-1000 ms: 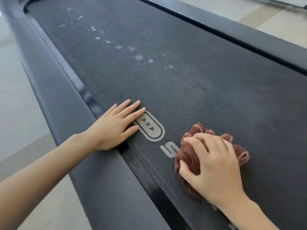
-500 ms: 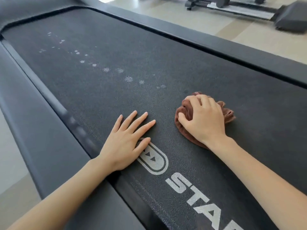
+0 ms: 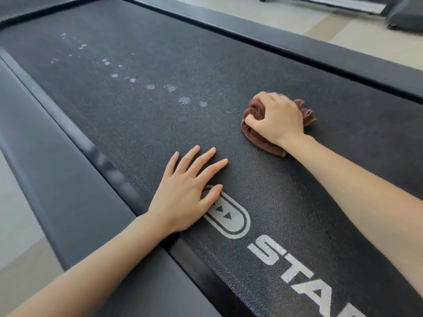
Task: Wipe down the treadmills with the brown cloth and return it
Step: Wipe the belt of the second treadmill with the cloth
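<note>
Two bare forearms reach in from the near edge, one from the near left and one from the right, over a single treadmill belt [image 3: 229, 53] of dark, pebbled rubber. Nearest on the belt is pale lettering [image 3: 286, 266]: three letters, S, T and A, run off the near edge. Just beyond them sits one oval logo [image 3: 229, 218] in which two small triangles show.

The left hand [image 3: 183, 197] lies palm down at the belt's left edge. Its four fingers are straight and spread, pointing far and right, and it holds nothing. Its thumb tip rests on the far end of the oval, and its wrist crosses the gap onto the left side rail [image 3: 57, 179].

Farther and to the right, well apart from the left hand, the right hand [image 3: 277, 117] is curled over the one brown cloth [image 3: 265, 146]. The fingers are bent down over the bunched fabric, the thumb is tucked against its left side, and the wrist is low. The cloth lies on the belt right of centre, with folds showing on the hand's left, near and right sides.

Left of the cloth a trail of pale spots [image 3: 184, 100], more than ten, runs diagonally towards the far left and shrinks until the spots are too small to count.

The right side rail [image 3: 297, 42] borders the belt's far side. Beyond it is light floor [image 3: 274, 17], and one other dark machine [image 3: 405, 17] stands at the far right, partly cut off.
</note>
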The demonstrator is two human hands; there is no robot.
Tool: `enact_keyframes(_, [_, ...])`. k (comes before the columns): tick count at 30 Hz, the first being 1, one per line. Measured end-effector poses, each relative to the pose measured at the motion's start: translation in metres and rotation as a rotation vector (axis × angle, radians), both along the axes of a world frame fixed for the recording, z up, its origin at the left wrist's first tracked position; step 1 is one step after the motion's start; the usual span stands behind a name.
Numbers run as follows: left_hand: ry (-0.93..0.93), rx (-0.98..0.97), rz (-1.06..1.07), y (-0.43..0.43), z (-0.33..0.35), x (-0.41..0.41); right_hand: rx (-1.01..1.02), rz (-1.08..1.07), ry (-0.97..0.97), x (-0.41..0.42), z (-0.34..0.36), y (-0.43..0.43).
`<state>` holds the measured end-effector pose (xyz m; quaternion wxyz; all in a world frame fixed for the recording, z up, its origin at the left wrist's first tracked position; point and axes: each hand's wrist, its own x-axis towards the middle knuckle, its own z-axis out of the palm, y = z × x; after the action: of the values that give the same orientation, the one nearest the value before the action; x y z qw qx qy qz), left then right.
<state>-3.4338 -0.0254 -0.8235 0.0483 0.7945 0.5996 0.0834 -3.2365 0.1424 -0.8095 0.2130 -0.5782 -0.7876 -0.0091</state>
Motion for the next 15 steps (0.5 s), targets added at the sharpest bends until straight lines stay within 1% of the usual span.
enact_keyframes(4, [-0.013, 0.012, 0.010, 0.001, 0.000, 0.000, -0.012, 0.111, 0.012, 0.009, 0.004, -0.045])
enact_keyframes(7, [-0.020, 0.009, 0.019, 0.001, 0.000, 0.000, -0.020, 0.176, 0.022, 0.015, 0.007, -0.108])
enact_keyframes(12, [0.003, 0.000, 0.027, 0.000, 0.001, 0.001, -0.050, 0.183, 0.054, 0.036, 0.009, -0.218])
enact_keyframes(15, [0.014, -0.002, 0.029, -0.003, 0.001, 0.003, 0.000, 0.243, 0.119, 0.045, 0.006, -0.272])
